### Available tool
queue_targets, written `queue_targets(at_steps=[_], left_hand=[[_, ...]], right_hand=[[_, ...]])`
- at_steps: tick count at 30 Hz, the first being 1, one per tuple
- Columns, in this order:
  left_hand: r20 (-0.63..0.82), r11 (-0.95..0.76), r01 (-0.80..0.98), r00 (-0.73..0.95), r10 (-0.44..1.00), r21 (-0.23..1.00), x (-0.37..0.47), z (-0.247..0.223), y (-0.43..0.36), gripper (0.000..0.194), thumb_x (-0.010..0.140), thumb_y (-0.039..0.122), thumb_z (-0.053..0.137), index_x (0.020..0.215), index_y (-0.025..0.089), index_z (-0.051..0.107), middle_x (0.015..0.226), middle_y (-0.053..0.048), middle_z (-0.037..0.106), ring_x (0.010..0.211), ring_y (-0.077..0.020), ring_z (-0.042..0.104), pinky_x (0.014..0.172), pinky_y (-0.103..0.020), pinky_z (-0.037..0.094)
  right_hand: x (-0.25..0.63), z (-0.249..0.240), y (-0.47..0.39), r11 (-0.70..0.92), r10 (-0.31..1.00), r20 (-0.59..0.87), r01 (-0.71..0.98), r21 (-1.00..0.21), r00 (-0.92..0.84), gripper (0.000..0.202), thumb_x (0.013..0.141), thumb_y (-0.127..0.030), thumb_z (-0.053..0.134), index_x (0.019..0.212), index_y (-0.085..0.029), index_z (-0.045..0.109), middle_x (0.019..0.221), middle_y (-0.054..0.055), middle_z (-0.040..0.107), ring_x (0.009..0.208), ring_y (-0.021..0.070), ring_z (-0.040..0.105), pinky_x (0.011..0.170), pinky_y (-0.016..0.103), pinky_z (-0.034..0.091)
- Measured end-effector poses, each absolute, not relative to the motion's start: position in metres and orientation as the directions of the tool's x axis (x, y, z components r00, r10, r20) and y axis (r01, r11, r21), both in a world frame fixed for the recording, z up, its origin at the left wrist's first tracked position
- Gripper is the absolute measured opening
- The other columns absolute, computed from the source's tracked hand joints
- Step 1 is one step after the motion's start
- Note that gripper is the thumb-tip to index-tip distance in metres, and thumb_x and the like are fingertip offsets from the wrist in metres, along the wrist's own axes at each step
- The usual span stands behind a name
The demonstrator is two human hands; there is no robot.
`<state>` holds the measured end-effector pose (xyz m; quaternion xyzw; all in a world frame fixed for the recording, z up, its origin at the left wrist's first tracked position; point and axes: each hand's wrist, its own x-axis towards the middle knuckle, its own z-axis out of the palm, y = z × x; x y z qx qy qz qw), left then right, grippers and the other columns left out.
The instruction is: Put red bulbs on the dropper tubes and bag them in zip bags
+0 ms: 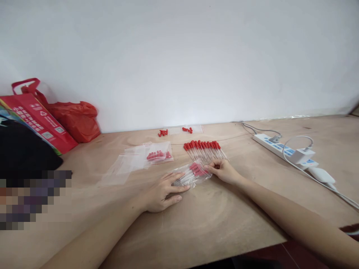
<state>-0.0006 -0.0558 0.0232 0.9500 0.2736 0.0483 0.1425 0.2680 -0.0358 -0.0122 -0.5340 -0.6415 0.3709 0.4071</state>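
Note:
A clear plastic bag [193,175] lies on the table with several red-bulbed droppers [198,169] inside. My left hand [165,192] rests on its left end, fingers stretched out and spread over the plastic. At the opposite end, my right hand [221,171] pinches the bag's edge between thumb and fingers. Just behind, a row of loose droppers [202,146] lies side by side, red bulbs facing the wall. To the left, red rubber bulbs [158,154] sit in another clear bag, beside flat, overlapping clear bags [123,166].
Small red bulbs [163,132] and another little group of bulbs [187,130] lie near the wall [179,67]. A white power strip [280,149] with plugs and cables runs along the right. Red bags [75,119] and a black item [25,153] stand at the left.

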Motion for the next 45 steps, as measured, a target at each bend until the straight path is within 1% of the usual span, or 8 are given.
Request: queue_targets(at_steps=[6, 10, 15, 21, 30, 34, 38, 45], left_hand=[[0.013, -0.807, 0.501, 0.847, 0.531, 0.311, -0.001, 0.023, -0.056, 0.039, 0.085, 0.031, 0.043, 0.124, 0.035, 0.041, 0.142, -0.001, 0.021, 0.129, -0.0240, 0.019, 0.104, -0.046, 0.017], [0.018, -0.804, 0.500, 0.846, 0.533, 0.321, -0.001, 0.022, -0.056, 0.040, 0.085, 0.031, 0.044, 0.124, 0.036, 0.040, 0.142, 0.000, 0.021, 0.129, -0.0246, 0.020, 0.104, -0.047, 0.018], [0.023, -0.804, 0.497, 0.846, 0.533, 0.325, -0.002, 0.021, -0.055, 0.040, 0.085, 0.031, 0.044, 0.124, 0.037, 0.039, 0.142, 0.000, 0.020, 0.129, -0.0247, 0.020, 0.103, -0.047, 0.018], [0.051, -0.801, 0.480, 0.846, 0.530, 0.357, -0.002, 0.021, -0.055, 0.039, 0.084, 0.030, 0.046, 0.123, 0.037, 0.042, 0.142, 0.001, 0.022, 0.128, -0.0252, 0.021, 0.104, -0.047, 0.018], [0.056, -0.807, 0.477, 0.849, 0.526, 0.347, -0.001, 0.022, -0.056, 0.038, 0.085, 0.029, 0.045, 0.122, 0.035, 0.044, 0.141, -0.001, 0.023, 0.128, -0.0258, 0.023, 0.103, -0.047, 0.020], [0.081, -0.819, 0.464, 0.852, 0.517, 0.338, -0.001, 0.021, -0.056, 0.037, 0.084, 0.030, 0.045, 0.121, 0.036, 0.045, 0.140, 0.000, 0.026, 0.127, -0.0250, 0.026, 0.102, -0.046, 0.020], [0.076, -0.821, 0.480, 0.848, 0.525, 0.310, -0.001, 0.023, -0.058, 0.034, 0.084, 0.032, 0.045, 0.118, 0.038, 0.048, 0.138, -0.001, 0.032, 0.124, -0.0255, 0.030, 0.101, -0.049, 0.019], [0.211, -0.621, 0.581, 0.618, 0.757, 0.526, 0.005, 0.023, -0.049, 0.050, 0.077, 0.043, 0.052, 0.123, 0.025, 0.042, 0.126, -0.008, 0.044, 0.116, -0.0262, 0.039, 0.096, -0.044, 0.031]], right_hand=[[0.262, -0.004, -0.043, 0.344, 0.926, 0.227, 0.427, -0.836, -0.302, 0.044, 0.075, -0.049, 0.048, 0.049, -0.015, 0.055, 0.051, -0.002, 0.046, 0.049, 0.0078, 0.038, 0.048, 0.021, 0.030], [0.258, -0.004, -0.047, 0.252, 0.959, 0.171, 0.413, -0.875, -0.224, 0.030, 0.066, -0.045, 0.061, 0.073, -0.016, 0.067, 0.060, 0.000, 0.058, 0.049, 0.0086, 0.043, 0.046, 0.021, 0.033], [0.251, -0.009, -0.043, 0.168, 0.985, 0.144, 0.315, -0.934, -0.099, 0.028, 0.059, -0.040, 0.067, 0.074, -0.017, 0.068, 0.063, 0.003, 0.064, 0.052, 0.0125, 0.052, 0.047, 0.023, 0.040], [0.244, -0.011, -0.035, 0.109, 0.977, 0.073, 0.171, -0.979, -0.201, 0.019, 0.061, -0.035, 0.066, 0.070, -0.019, 0.067, 0.062, 0.002, 0.066, 0.059, 0.0166, 0.060, 0.055, 0.028, 0.048], [0.241, -0.002, -0.034, -0.007, 0.923, -0.006, -0.002, -1.000, -0.384, 0.031, 0.066, -0.038, 0.062, 0.086, -0.016, 0.066, 0.079, 0.004, 0.068, 0.073, 0.0161, 0.063, 0.074, 0.033, 0.048], [0.243, 0.004, -0.034, -0.008, 0.939, -0.026, 0.052, -0.999, -0.342, 0.026, 0.064, -0.035, 0.065, 0.083, -0.017, 0.066, 0.074, 0.002, 0.068, 0.070, 0.0157, 0.063, 0.069, 0.030, 0.050], [0.238, 0.004, -0.031, -0.072, 0.906, -0.048, -0.041, -0.997, -0.421, 0.029, 0.059, -0.036, 0.068, 0.081, -0.017, 0.067, 0.076, 0.004, 0.068, 0.069, 0.0162, 0.063, 0.069, 0.032, 0.051], [0.228, -0.001, -0.024, 0.027, 0.932, 0.034, -0.026, -0.999, -0.360, 0.032, 0.058, -0.041, 0.067, 0.079, -0.016, 0.068, 0.073, 0.003, 0.068, 0.065, 0.0147, 0.062, 0.069, 0.032, 0.049]])
